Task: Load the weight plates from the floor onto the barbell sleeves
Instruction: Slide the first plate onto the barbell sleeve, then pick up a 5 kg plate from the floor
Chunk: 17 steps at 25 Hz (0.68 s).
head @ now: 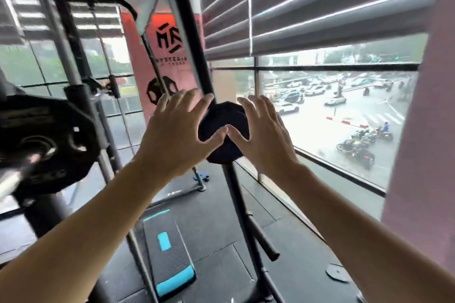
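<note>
Both hands up with fingers spread wide, left hand [172,135] and right hand [266,135], thumb tips touching in front of a small black plate [221,120], holding nothing.

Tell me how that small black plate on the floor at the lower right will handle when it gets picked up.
The small plate looks rigid and probably dense, so heavy for its size. Its angular outline suggests it won't roll. It lies flat on the rubber floor, so getting fingers under its edge may be awkward.

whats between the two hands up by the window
In the head view, a small black plate shows between the left hand and right hand, whose thumb tips meet.
</note>
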Available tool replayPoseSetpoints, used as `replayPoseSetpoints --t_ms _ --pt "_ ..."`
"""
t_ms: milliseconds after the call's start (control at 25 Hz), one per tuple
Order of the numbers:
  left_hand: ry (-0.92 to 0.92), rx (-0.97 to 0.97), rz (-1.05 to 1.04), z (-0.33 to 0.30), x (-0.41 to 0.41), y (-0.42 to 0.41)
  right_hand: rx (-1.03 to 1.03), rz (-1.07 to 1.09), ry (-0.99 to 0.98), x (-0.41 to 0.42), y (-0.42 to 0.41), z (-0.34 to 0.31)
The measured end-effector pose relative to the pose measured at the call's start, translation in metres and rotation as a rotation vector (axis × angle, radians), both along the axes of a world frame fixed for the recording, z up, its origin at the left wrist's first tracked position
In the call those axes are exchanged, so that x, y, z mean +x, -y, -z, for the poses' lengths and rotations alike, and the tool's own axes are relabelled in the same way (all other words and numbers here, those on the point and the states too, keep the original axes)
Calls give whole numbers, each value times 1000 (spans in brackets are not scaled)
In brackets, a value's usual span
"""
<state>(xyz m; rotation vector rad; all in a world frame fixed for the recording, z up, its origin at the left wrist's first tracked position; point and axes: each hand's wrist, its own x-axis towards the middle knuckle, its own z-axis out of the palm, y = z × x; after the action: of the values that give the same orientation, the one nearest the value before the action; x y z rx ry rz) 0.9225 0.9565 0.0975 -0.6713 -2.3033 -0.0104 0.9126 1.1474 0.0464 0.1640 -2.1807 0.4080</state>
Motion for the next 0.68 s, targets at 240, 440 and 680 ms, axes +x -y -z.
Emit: replayPoseSetpoints --t_ms 240,440,680 --pt "86 -12 166 52 -4 -158 -18 182 90 33 -156 55" --pt "178 -9 278 96 -5 -253 -59 323 143 72 -251 98" --pt "273 -6 409 165 -16 -345 -161 496 290 98 -319 156"
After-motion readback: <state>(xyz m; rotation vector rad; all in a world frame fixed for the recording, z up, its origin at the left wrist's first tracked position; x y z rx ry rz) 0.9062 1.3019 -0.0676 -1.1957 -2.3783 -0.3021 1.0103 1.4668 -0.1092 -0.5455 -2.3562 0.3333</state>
